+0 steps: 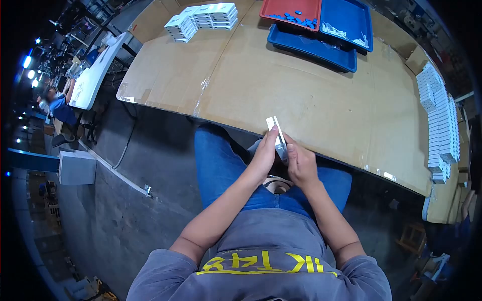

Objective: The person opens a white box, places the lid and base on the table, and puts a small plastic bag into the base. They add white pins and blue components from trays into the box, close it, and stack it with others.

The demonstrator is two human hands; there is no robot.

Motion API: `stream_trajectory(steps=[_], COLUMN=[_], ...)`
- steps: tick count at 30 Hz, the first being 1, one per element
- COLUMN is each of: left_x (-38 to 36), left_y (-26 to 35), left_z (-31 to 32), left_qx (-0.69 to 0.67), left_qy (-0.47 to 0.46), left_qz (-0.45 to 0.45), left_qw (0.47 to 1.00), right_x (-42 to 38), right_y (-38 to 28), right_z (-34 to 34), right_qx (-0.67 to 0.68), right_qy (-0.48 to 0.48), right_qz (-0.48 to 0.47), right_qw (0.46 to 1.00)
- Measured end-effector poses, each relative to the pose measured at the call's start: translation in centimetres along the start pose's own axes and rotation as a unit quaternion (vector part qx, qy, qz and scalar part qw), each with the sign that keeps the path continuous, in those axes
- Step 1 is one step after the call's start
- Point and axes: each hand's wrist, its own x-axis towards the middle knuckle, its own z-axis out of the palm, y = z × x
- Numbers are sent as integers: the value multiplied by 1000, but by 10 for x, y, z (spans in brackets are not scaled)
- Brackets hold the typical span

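Just past the table's front edge, above my lap, my left hand (264,155) grips a small white box (272,123) from its left side, with the thumb along it. My right hand (302,163) is closed at the box's lower right, around a shiny, clear-looking piece (281,150) at its lower end. The hands are close together, and the fingers behind the box are hidden. What exactly the shiny piece is cannot be made out.
On the cardboard-covered table (261,85) stand stacked white boxes (203,20) at the back left and more (437,120) at the right. A red tray (291,9) holds blue pieces, beside blue trays (346,17). A person (61,108) sits far left.
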Motion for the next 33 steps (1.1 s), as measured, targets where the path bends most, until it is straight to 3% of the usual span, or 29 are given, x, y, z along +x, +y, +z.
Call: stream_trajectory(steps=[2, 5, 14, 24, 31, 33], left_x=[-2, -10, -7, -9, -10, -15], left_y=[17, 39, 48, 44, 48, 53], left_z=[0, 7, 2, -5, -6, -4], left_qx=[-24, -41, -41, -12, 144, 142], left_qy=[-34, -67, -72, -67, -145, -175], left_qz=[-62, -96, -75, 30, 200, 195], left_qw=[997, 992, 994, 997, 958, 955], right_x=[7, 2, 14, 20, 22, 23], right_y=[-2, 10, 3, -9, -4, -4], right_z=[-9, -8, -18, -23, -26, -29], right_qx=[20, 118, 136, 175, 280, 304], right_qy=[-7, 23, 33, 28, 25, 9], right_qz=[-10, 83, 87, 106, 150, 177], right_qw=[1000, 989, 986, 978, 948, 936])
